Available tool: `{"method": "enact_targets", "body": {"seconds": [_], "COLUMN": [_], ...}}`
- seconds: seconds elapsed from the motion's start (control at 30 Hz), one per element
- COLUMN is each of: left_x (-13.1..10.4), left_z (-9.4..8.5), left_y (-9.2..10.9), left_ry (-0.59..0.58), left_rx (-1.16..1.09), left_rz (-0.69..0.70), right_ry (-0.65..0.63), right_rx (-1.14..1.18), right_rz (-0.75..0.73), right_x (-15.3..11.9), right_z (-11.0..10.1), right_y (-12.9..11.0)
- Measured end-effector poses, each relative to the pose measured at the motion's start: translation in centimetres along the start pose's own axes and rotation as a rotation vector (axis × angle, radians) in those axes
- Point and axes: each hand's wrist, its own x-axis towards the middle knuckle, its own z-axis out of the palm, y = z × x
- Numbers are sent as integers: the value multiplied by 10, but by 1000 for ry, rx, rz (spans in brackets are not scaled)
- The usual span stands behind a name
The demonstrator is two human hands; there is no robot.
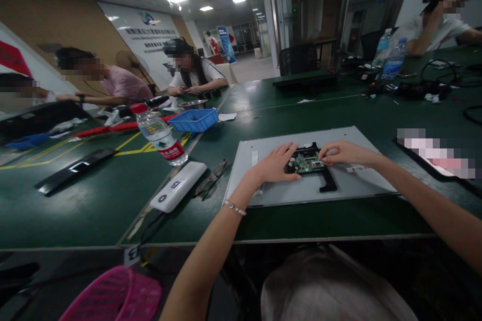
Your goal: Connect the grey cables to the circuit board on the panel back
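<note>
A flat grey panel [357, 185] lies on the table before me, with a small green circuit board [303, 164] in its middle. Around the board is a black frame-like bracket [330, 181]. My left hand [274, 163] rests over the board's left side, fingers stretched out and thumb along its near edge. At the right edge of the board, my right hand [337, 154] is closed in a pinch by a small light-coloured connector [317, 164]. Whatever is between those fingertips is too small to make out.
Left of the panel are folded glasses [213, 179], a white power bank [178, 187] with a cable and a water bottle [160, 135]. Beyond stands a blue tray [194, 120]. A phone [437, 155] lies right. Several people sit around the green table [256, 225]; a pink basket [113, 293] is below.
</note>
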Motion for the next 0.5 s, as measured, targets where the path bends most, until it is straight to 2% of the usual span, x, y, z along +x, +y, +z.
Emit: {"method": "enact_targets", "body": {"seconds": [0.17,0.3,0.4,0.5], "left_x": [-1,-2,-4,-8], "left_z": [-2,-10,-22,-31], "left_y": [1,3,1,-9], "left_ry": [0,11,94,231], "left_rx": [-9,-18,13,112], "left_rz": [-5,5,-18,-127], "right_ry": [21,44,79,115], "right_rx": [-32,-25,-59,-77], "right_rz": [-16,-16,5,16], "right_x": [1,1,0,-1], "right_z": [2,-1,-6,-11], "right_y": [1,1,1,1]}}
